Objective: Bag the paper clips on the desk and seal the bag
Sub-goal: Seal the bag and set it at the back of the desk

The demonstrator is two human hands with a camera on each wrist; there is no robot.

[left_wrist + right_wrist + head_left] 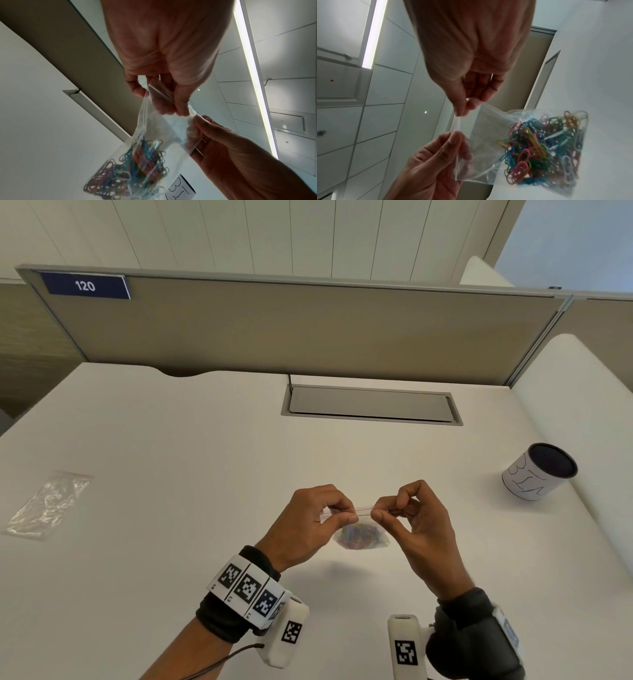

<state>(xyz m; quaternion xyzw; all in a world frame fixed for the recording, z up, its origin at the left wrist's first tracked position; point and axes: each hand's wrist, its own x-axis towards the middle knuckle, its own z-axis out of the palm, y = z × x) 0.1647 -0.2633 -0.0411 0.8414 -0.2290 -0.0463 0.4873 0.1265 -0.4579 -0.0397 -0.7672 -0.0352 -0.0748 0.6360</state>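
Note:
A small clear zip bag [361, 537] hangs above the white desk [171, 457], its bottom full of coloured paper clips [544, 146]. My left hand [350, 514] pinches the left part of the bag's top strip between thumb and forefinger. My right hand [378, 510] pinches the strip just to the right, a short gap away. In the left wrist view the left hand [171, 108] holds the strip above the clips [133, 169], and the right hand [197, 121] meets it from below. The right wrist view shows the right hand [464, 109], the left hand [453, 136] and the red-edged strip stretched between them.
A flat, crinkled clear plastic bag [48, 505] lies at the desk's left. A white cup [539, 470] with a dark inside stands at the right, by a raised white edge. A grey cable hatch [371, 404] sits at the back, below the beige partition [308, 330].

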